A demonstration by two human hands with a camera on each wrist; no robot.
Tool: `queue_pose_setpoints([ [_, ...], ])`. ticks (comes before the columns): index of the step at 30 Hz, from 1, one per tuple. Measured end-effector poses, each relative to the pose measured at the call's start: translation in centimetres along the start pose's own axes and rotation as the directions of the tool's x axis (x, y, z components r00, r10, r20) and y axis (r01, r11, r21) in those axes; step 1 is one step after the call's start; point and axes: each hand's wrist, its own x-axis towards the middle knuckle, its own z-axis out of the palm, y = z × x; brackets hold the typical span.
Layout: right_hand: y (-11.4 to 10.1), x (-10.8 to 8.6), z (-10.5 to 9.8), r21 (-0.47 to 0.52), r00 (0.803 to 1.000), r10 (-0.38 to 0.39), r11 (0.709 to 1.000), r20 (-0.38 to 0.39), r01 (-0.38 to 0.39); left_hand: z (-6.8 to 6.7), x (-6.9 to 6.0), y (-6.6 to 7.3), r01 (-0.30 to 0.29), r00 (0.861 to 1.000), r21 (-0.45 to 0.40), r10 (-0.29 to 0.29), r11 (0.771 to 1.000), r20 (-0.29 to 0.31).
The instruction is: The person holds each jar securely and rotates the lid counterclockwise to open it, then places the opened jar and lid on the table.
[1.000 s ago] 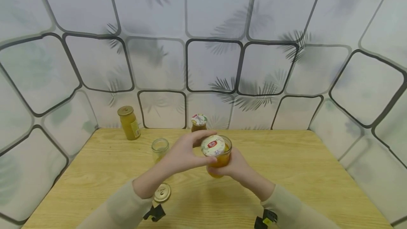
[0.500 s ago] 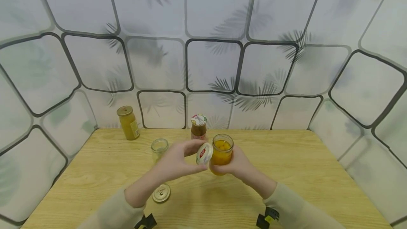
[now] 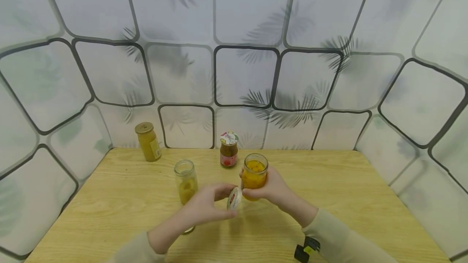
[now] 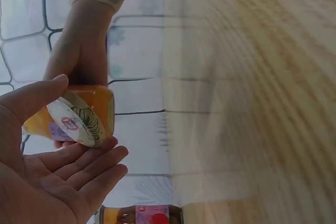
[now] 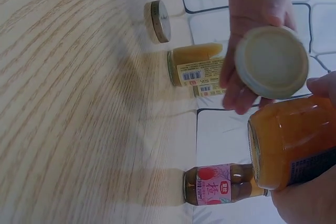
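My left hand [image 3: 206, 205] pinches a white printed jar lid [image 3: 234, 199] between thumb and fingers, tilted on edge. In the right wrist view the pale underside of the lid [image 5: 273, 62] faces the camera. Just to the right, my right hand [image 3: 272, 188] grips an uncapped glass jar of orange fruit [image 3: 254, 175], held upright above the table. Lid and jar are apart in the head view. Close to the left hand stands an open glass jar with yellow fruit [image 3: 186, 182], its lower part behind that hand. A gold lid [image 5: 160, 21] lies near it, mostly hidden by the left wrist in the head view.
A brown jar with a pink label and patterned lid [image 3: 228, 149] stands at the back middle of the wooden table [image 3: 329, 206]. Further left at the back is a closed yellow jar with a gold lid [image 3: 148, 141]. A patterned wall [image 3: 245, 76] borders the table.
The left hand has lifted the white lid off the orange jar, turned it on edge and moved it down and left. The right hand keeps its hold on the jar, almost still.
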Motion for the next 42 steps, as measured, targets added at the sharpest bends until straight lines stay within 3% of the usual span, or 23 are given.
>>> queue_pose_setpoints([
  [7,0.0,0.3,0.2,-0.006,1.0,-0.003,1.0,-0.009,0.003,1.2,-0.2,-1.0,-0.001,0.998,0.054,-0.003,0.999,0.063],
  [14,0.3,0.6,0.6,-0.006,1.0,-0.008,1.0,-0.017,0.008,2.2,-0.4,-1.2,0.003,0.992,0.24,-0.033,0.971,0.12],
  [24,0.7,1.1,1.2,-0.015,1.0,0.023,1.0,-0.007,-0.023,3.6,-0.7,-0.9,0.031,0.987,0.498,-0.107,0.867,0.124],
  [33,1.3,1.5,1.9,-0.039,0.999,0.045,0.998,0.003,-0.045,4.4,-0.7,-1.3,-0.004,0.986,0.629,-0.103,0.777,0.133],
  [42,1.8,1.7,2.4,-0.024,0.997,0.081,0.996,-0.01,-0.081,4.8,-0.6,-1.5,-0.069,0.988,0.728,-0.057,0.683,0.146],
])
